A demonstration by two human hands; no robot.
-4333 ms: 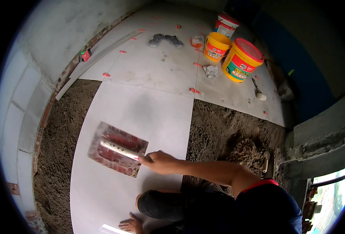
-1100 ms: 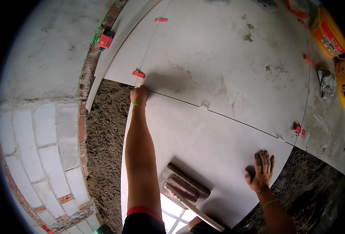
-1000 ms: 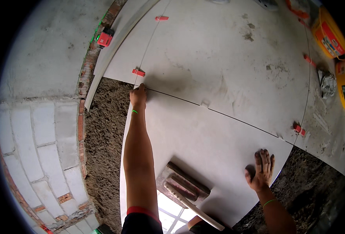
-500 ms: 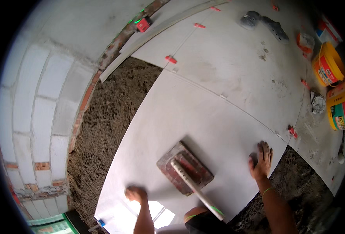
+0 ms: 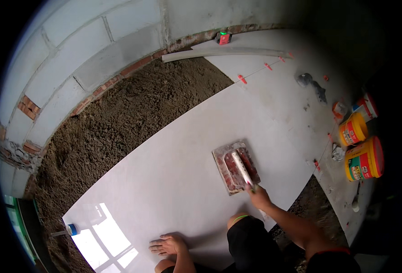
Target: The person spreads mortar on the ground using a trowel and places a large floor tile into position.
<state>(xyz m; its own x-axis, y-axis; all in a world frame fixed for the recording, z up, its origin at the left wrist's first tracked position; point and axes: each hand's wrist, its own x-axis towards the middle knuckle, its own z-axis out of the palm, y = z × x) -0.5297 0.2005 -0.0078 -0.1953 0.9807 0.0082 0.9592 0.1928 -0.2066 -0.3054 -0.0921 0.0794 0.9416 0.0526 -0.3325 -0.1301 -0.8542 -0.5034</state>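
A large pale floor tile (image 5: 164,177) spans the middle of the view, its surface mirroring a window near the lower left. My right hand (image 5: 258,196) is wrapped round the pale handle of a tamper with a flat, worn reddish-grey rectangular head (image 5: 226,168). That head is over the right half of the tile; whether it touches cannot be made out. At the lower middle my left hand (image 5: 168,245) lies flat on the tile, fingers stretched out and holding nothing. My knees are beside the tile's near edge.
Rough dark mortar (image 5: 114,123) lies between the tile and the block wall (image 5: 114,54). A long straight bar (image 5: 228,52) and a red laser level (image 5: 223,38) are at the back. Red clips (image 5: 242,79) mark the joints. Yellow buckets (image 5: 364,159) and a pair of shoes (image 5: 312,86) stand right.
My right hand has left the tile's right edge and taken hold of the tamper's handle. My left hand has opened out flat on the tile. The whole view has turned.
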